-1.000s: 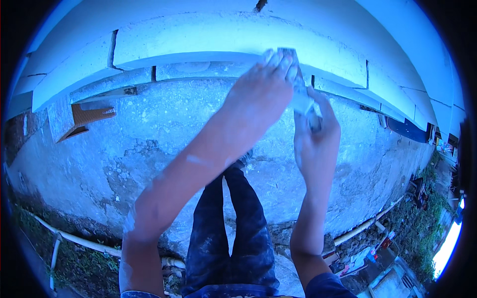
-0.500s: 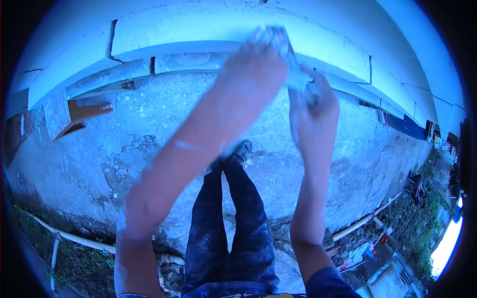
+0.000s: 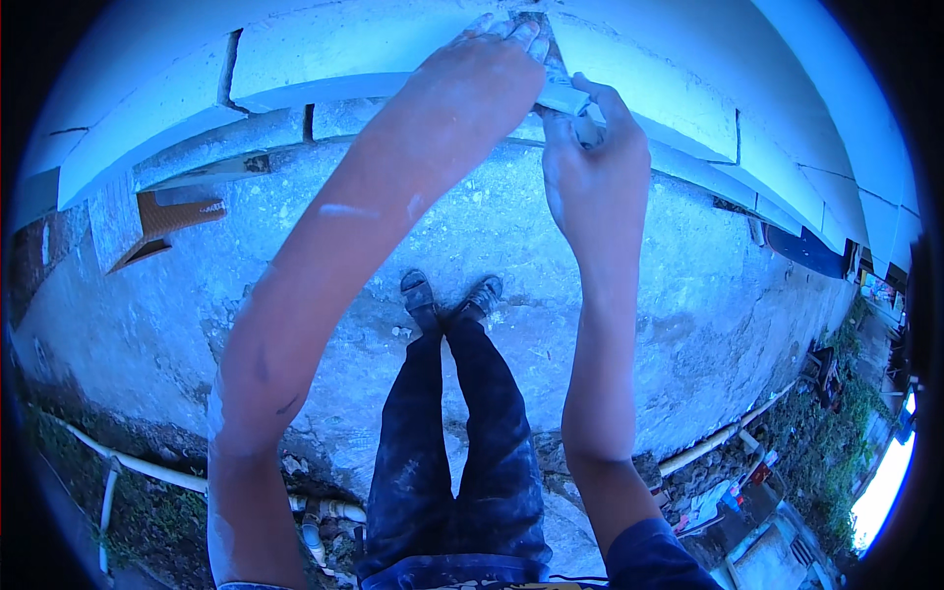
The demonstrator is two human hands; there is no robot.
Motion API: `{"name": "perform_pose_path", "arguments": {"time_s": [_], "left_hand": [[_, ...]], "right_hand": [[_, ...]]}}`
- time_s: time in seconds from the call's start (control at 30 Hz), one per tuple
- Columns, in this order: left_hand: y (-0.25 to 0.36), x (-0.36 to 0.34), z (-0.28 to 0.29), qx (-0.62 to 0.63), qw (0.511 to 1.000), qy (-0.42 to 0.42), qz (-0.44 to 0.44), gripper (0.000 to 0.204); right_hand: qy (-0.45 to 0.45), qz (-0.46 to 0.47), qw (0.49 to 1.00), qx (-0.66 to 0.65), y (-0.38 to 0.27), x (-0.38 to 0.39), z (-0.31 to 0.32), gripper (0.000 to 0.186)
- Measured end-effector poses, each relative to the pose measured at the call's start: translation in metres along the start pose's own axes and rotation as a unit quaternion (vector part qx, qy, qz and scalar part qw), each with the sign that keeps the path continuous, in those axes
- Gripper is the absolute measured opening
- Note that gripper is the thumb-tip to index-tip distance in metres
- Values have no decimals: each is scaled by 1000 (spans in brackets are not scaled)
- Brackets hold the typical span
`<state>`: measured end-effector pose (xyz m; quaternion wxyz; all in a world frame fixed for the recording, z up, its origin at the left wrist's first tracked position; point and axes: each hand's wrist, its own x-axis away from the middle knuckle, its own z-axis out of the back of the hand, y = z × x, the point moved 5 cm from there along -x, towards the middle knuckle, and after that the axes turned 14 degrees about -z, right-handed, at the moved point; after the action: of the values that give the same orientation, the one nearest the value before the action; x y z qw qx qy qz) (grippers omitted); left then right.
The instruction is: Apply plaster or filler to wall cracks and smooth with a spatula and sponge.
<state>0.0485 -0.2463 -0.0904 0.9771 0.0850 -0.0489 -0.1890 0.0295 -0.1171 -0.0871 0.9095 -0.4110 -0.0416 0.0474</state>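
Note:
A flat tool like a putty knife point(image 3: 562, 95), with a pale wide part and a darker, smeared strip at its far end, is held against the pale wall ledge point(image 3: 639, 74). My right hand point(image 3: 602, 147) is closed round its near end, thumb and fingers pinching it. Reaching across from the left, my left hand point(image 3: 492, 64) has its whitened fingers stretched out over the ledge, by the tool's far end. Its palm and thumb are hidden, as is part of the tool. Whitish smears mark my left forearm point(image 3: 344, 236).
The ledge has dark vertical gaps, one at the left point(image 3: 232, 69). Below lies a rough, stained concrete floor point(image 3: 688, 285), where my sandalled feet point(image 3: 447, 295) stand. A brown box-like piece point(image 3: 167, 221) sits far left. Pale pipes point(image 3: 728, 433) and plants point(image 3: 796, 457) line the near side.
Both hands and the tool have shifted left and farther up along the ledge. The left forearm has swung left, uncovering my left foot. My right hand keeps its hold.

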Motion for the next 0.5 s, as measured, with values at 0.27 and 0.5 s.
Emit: {"name": "perform_pose_path", "arguments": {"time_s": [0.27,0.5], "left_hand": [[25,19,-17,0,984,171,-47,19],[27,36,-20,-1,985,173,-17,24]], "right_hand": [[-64,-106,992,7,1,36,18,38],[-59,-56,996,-27,-4,50,7,38]]}}
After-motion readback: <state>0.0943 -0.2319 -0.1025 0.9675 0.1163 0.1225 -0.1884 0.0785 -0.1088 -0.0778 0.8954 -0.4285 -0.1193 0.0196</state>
